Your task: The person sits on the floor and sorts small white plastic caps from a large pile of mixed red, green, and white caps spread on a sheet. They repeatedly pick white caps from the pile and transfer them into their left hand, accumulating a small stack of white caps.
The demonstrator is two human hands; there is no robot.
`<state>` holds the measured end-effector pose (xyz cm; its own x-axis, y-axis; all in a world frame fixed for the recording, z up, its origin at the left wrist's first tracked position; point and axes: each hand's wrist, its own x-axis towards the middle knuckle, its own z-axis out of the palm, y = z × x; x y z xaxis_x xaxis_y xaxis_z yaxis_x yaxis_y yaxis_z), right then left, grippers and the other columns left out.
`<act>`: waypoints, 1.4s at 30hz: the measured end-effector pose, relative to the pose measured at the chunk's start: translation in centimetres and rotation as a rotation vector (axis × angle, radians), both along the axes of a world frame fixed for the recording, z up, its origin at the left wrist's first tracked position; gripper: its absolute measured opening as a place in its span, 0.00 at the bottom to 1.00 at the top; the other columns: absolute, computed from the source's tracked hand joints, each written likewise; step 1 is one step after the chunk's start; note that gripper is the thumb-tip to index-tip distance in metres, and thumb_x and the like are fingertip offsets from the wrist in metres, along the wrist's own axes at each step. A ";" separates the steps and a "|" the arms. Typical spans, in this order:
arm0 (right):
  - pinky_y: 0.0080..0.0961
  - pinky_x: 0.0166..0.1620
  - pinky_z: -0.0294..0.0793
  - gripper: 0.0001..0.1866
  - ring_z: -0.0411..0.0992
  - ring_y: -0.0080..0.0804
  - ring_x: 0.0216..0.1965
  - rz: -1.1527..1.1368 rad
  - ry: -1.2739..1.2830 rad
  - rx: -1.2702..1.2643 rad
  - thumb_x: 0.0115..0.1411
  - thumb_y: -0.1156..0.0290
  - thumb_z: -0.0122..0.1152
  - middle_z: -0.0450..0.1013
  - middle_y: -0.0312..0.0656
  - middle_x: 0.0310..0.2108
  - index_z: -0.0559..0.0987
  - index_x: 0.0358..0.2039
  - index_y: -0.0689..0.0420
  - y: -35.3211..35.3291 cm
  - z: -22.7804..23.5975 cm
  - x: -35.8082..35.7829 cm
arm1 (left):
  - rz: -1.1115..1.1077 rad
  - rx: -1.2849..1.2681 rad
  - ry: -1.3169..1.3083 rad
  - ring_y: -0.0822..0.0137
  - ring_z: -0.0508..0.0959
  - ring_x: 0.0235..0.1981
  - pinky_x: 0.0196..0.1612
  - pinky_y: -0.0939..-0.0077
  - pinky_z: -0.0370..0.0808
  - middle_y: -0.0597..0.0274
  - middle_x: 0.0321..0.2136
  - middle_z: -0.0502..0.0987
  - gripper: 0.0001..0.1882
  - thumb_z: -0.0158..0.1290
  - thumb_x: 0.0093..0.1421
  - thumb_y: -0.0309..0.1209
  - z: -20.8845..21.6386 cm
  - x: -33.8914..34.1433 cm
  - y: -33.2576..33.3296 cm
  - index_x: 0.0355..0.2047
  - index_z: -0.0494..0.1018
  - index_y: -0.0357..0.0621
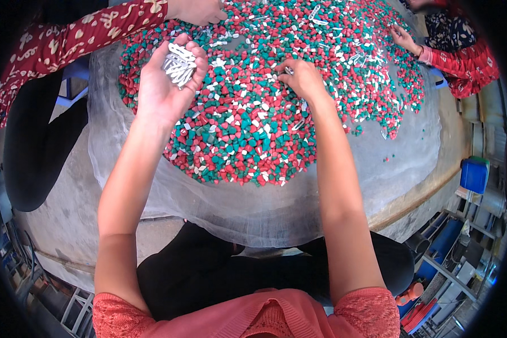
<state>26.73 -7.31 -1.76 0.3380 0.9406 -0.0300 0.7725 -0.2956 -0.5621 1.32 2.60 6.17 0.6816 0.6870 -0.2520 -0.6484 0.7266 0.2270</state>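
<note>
My left hand is turned palm up at the left of the pile, its fingers curled around a handful of small white, elongated slotted pieces. Below and beside it spreads a wide heap of small red, green and white pebble-like pieces. Over the heap's middle, my right hand reaches down with thumb and fingers pinched on a small whitish piece, partly hidden by the fingers. Similar slotted white pieces lie scattered among the coloured ones.
A thin translucent mesh sheet lies under the heap. Another person's hand, in a patterned red sleeve, is at the far left. A further person's hand touches the heap at the right. A blue container stands at the right.
</note>
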 end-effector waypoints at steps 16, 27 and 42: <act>0.25 0.25 0.67 0.15 0.68 0.27 0.19 -0.623 0.347 0.071 0.48 0.60 0.63 0.71 0.38 0.16 0.77 0.26 0.60 -12.9 0.0 -4.4 | -0.208 -0.080 0.090 0.63 0.71 0.33 0.39 0.65 0.74 0.56 0.32 0.69 0.15 0.36 0.64 0.38 -3.2 5.5 -3.0 0.39 0.65 0.38; 0.15 0.18 0.59 0.07 0.64 0.27 0.21 -0.526 1.811 0.534 0.52 0.71 0.52 0.64 0.36 0.23 0.68 0.33 0.55 -11.3 2.0 -5.0 | -0.214 -0.104 0.154 0.63 0.74 0.33 0.45 0.62 0.73 0.59 0.30 0.71 0.16 0.39 0.63 0.40 -2.3 6.1 -5.2 0.38 0.66 0.39; 0.28 0.46 0.69 0.15 0.69 0.29 0.40 -0.316 2.148 0.846 0.60 0.58 0.44 0.70 0.37 0.37 0.72 0.36 0.56 1.2 5.0 -6.7 | 0.375 1.647 0.748 0.56 0.73 0.32 0.36 0.68 0.70 0.54 0.28 0.73 0.07 0.48 0.54 0.29 -0.3 12.9 -3.9 0.28 0.72 0.37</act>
